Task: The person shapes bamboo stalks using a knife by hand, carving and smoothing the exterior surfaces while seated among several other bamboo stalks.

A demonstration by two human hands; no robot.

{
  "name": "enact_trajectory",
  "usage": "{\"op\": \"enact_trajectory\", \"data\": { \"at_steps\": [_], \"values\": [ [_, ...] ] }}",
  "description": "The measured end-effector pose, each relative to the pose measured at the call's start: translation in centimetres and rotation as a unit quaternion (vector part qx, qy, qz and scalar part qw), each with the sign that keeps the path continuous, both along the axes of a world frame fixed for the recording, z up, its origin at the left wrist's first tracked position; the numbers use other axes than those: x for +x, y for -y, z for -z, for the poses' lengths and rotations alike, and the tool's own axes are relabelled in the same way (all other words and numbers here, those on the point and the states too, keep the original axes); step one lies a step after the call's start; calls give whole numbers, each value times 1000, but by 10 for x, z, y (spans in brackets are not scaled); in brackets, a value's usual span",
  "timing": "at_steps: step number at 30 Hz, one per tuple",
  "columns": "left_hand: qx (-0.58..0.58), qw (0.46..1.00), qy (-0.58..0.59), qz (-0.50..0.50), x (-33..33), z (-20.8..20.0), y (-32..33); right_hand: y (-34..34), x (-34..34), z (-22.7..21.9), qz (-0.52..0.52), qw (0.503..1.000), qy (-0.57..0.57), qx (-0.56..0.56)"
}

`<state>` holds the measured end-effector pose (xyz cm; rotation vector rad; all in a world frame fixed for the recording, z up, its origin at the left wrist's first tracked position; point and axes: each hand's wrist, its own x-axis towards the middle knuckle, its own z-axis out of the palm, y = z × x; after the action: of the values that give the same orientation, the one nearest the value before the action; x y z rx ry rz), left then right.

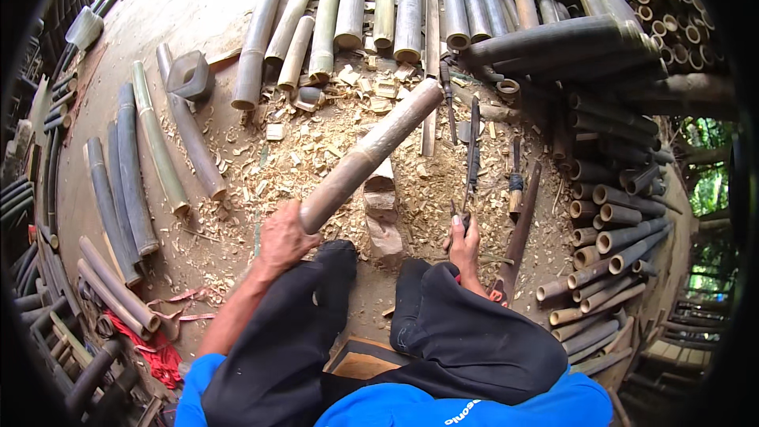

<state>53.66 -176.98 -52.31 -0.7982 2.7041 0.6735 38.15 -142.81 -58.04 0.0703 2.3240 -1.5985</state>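
Note:
My left hand (286,236) is wrapped round the lower end of a thick bamboo tube (371,154). The tube slants up and to the right, its far end raised above the wood chips and its middle passing over a notched wooden block (381,209). That block lies between my knees. To the right, my right hand (465,243) is closed on a slim dark tool (465,217) beside my right knee; its kind is unclear, as the fingers cover much of it. Just beyond that hand lies a long dark tool with a wrapped grip (473,162).
Bamboo poles (352,0) lie in a row at the far side, with more poles (134,166) at the left and stacked tubes (624,221) at the right. A long brown blade (522,225) lies near my right hand. A plastic container (190,75) stands far left. Chips (316,158) cover the ground.

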Motion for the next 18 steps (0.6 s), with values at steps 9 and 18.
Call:
{"op": "enact_trajectory", "data": {
  "at_steps": [9, 18],
  "values": [
    [-33, 996, -65, 43, -13, 1, -35, 80, -28, -41, -305, 933, -73, 178],
    [37, 999, 7, 13, -26, -17, -34, 89, -50, -31, -454, 801, -349, 174]
  ]
}}
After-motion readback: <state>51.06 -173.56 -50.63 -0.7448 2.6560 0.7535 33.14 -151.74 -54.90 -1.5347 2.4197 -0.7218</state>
